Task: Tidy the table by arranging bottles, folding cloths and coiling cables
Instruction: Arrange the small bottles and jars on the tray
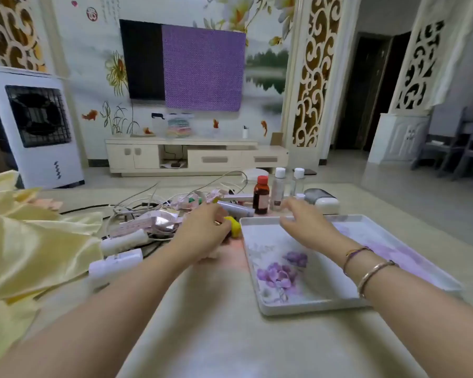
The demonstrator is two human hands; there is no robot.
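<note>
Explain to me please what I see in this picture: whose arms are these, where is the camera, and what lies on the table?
There is no machine here. A person wears a wide-angle camera on the head, so you look forward and down along their two bare arms.

The left hand curls round a small yellow object; what it is I cannot tell. The right hand hovers open, holding nothing, above the far edge of a white tray with purple flowers.

On the table lie a tangle of cables, a yellow cloth at the left, and, beyond the tray, a brown bottle with a red cap beside two clear bottles. All this waits to be tidied.
</note>
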